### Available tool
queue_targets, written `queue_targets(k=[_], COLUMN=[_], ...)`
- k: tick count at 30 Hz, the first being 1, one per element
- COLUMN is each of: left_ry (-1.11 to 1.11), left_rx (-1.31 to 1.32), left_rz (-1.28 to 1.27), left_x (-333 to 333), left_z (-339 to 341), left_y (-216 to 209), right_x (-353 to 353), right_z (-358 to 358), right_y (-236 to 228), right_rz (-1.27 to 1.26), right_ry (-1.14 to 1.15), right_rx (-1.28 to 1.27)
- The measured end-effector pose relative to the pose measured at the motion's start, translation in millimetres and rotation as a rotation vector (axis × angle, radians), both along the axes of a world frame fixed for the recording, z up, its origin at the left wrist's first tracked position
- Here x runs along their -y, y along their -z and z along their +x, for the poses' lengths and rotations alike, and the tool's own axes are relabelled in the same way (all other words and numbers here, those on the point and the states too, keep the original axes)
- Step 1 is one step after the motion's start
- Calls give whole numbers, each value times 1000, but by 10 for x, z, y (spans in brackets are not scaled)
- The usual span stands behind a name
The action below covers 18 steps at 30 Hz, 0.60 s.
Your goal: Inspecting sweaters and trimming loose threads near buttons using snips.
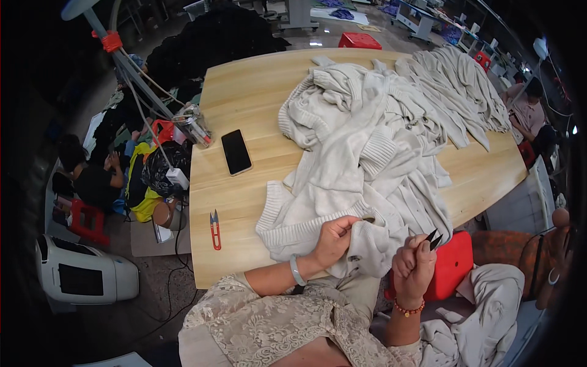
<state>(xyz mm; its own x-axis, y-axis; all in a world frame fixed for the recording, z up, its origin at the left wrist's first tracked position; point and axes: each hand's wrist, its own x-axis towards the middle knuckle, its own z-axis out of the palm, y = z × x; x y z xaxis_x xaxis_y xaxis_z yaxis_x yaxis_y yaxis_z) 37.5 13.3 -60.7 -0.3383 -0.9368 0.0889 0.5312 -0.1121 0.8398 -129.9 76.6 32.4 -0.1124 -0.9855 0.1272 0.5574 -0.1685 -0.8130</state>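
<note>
A cream knitted sweater (330, 177) with ribbed cuffs and hem lies bunched over the wooden table's front edge. My left hand (333, 243) pinches a fold of it near that edge. Just to the right, my right hand (414, 268) is closed round small thread snips (434, 239); their dark pointed blades stick up past my fingers, and the handles are hidden in the palm. The blades are close to the hanging part of the sweater. A second pair of thread snips (215, 231), with red handles, lies on the table to the left.
On the wooden table (244, 208) lie a black phone (236, 151) and more cream garments (461, 92). A clear container of small items (192, 125) stands at its left edge. A red stool (451, 266) and cream knitwear (489, 300) are at my right. Other people sit on both sides.
</note>
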Motion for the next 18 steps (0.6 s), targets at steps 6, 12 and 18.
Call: queue_targets(k=[6,12,18], left_ry=[-20,-48,-8], left_rx=[-3,-45,-29], left_rz=[52,-37,-55], left_x=[39,78,-20], left_z=[88,238,123], left_y=[-114,-98,-101], right_x=[-244,61,-185], right_z=[440,461,395], right_y=[-510,-958,-957], right_rz=[-431,-996,-878], right_ry=[-121,-511,-431], right_rx=[75,70,16])
